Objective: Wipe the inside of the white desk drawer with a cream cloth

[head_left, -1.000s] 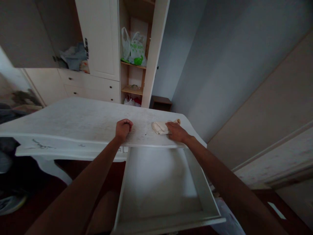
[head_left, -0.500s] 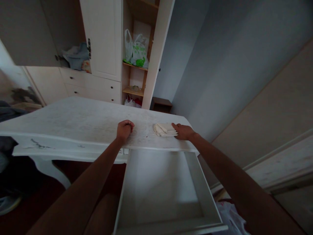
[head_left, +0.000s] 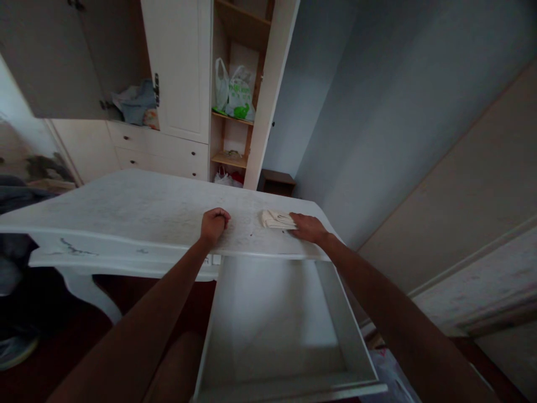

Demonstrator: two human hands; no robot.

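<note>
A folded cream cloth (head_left: pixel 277 219) lies on the white desk top (head_left: pixel 168 201). My right hand (head_left: pixel 309 227) covers the cloth's right end and grips it, palm down, with part of the fingers hidden. To the left, my left hand (head_left: pixel 214 225) rests on the desk near its front edge, fingers curled into a loose fist with nothing showing in it. Below both hands, a white drawer (head_left: pixel 285 313) is pulled out from the desk toward me. Small dark specks lie on the desk just in front of the cloth.
Behind the desk stands a white wardrobe (head_left: pixel 176 67) with open doors. Plastic bags (head_left: pixel 240 95) sit on its shelf and clothes (head_left: pixel 136 102) in its left section. A small brown cabinet (head_left: pixel 277 182) is beyond the desk. Another plastic bag (head_left: pixel 390 375) lies right of the drawer.
My right hand and the cloth have shifted slightly left and away from me on the desk. My left hand stays in place. The view has tilted slightly.
</note>
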